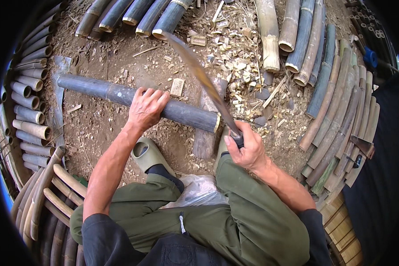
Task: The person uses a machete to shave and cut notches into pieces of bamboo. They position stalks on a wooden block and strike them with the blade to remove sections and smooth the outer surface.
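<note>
Stacked bamboo tubes [31,106]: at the far left, cut ends facing inward, in brown and grey-blue tones.
Curved bamboo lengths [66,190]: below that stack, pale and brown, close to the left forearm.
Grey strip [59,104]: flat on the dirt floor, just beside the tubes, by the held pole's left end.
Dark bamboo pole [119,94]: slants across the middle in front of the person, its left end farther away, its pale cut right end nearer the knife handle.
Left sandal [147,155]: olive, on the ground below the pole, worn over a dark sock.
Left hand [148,106]: wrapped over the pole from above, near its middle, fingers curled around it.
Upper poles [150,17]: a row of dark lengths with pale cut ends.
Clear plastic [197,190]: crumpled between the legs.
Wood block [206,142]: on the ground, the pole crossing over it near the cut end.
Long knife [206,84]: blade slanting up and leftward above the pole, its edges blurred.
Wood chips [239,73]: scattered thickly beyond the block.
Right hand [248,148]: clenched around the knife's dark handle, thumb along it.
Right-hand poles [341,119]: laid side by side in a curving row.
Metal blade [362,146]: dark and wedge-shaped, upon that row.
</note>
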`<action>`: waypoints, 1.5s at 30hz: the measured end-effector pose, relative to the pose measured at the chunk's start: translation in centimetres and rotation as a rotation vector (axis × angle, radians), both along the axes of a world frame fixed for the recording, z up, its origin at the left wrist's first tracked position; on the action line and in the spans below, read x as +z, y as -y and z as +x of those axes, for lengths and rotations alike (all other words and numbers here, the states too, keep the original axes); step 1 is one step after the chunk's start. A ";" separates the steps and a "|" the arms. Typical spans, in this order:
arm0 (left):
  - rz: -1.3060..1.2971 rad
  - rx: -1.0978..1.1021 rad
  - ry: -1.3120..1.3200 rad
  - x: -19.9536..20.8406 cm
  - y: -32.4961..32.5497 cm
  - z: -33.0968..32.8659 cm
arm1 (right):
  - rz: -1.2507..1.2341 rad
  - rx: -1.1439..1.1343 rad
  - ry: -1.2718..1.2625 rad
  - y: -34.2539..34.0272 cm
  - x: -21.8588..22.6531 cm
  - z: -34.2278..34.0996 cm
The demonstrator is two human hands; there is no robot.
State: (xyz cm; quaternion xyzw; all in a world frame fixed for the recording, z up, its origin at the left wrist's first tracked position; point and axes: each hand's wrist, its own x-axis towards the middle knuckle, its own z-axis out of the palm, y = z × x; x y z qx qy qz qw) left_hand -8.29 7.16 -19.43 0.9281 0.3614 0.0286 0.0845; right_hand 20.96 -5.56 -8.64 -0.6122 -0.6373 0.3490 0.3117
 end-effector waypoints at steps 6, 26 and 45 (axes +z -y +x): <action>0.137 -0.009 0.099 0.0 0.2 1.0 | -0.467 0.125 0.317 -0.3 -3.6 3.6; -0.741 -0.036 -0.524 3.3 -5.7 3.2 | -0.117 0.010 0.131 0.0 0.0 1.3; -0.574 -0.017 -0.354 2.8 -4.2 2.8 | -0.460 0.116 0.337 0.3 -5.3 4.7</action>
